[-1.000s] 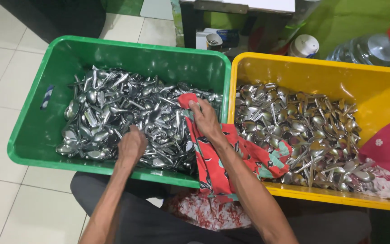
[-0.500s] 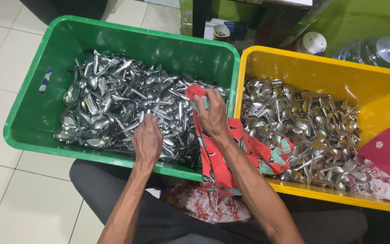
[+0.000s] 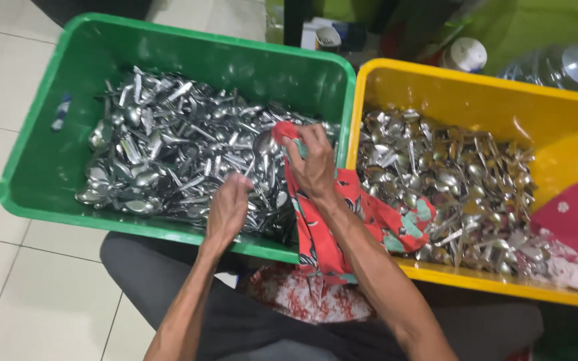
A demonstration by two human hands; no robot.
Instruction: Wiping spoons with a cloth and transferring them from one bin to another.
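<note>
— Spoons of shiny grey metal (image 3: 168, 160), a tangled heap, fill the green plastic crate (image 3: 48, 167). One spoon stands up by the right hand (image 3: 314, 166), its bowl (image 3: 262, 142) against the red patterned cloth (image 3: 342, 227).

— What might go wrong?

— I'd judge the cloth could snag on handles in the heap, since it trails over the rim between both crates, and loose spoons could spill to the tiled floor (image 3: 8, 294).

— And each grip?

— The right hand's grip is closed tight around bunched cloth. The left hand (image 3: 227, 207) has fingers curled down into the heap, touching spoons; whether it has one pinched I cannot tell.

— Around them?

— A yellow plastic crate (image 3: 436, 83) of more spoons (image 3: 449, 180) sits touching the green one, with a pink dotted cloth (image 3: 576, 214) in its corner.
</note>
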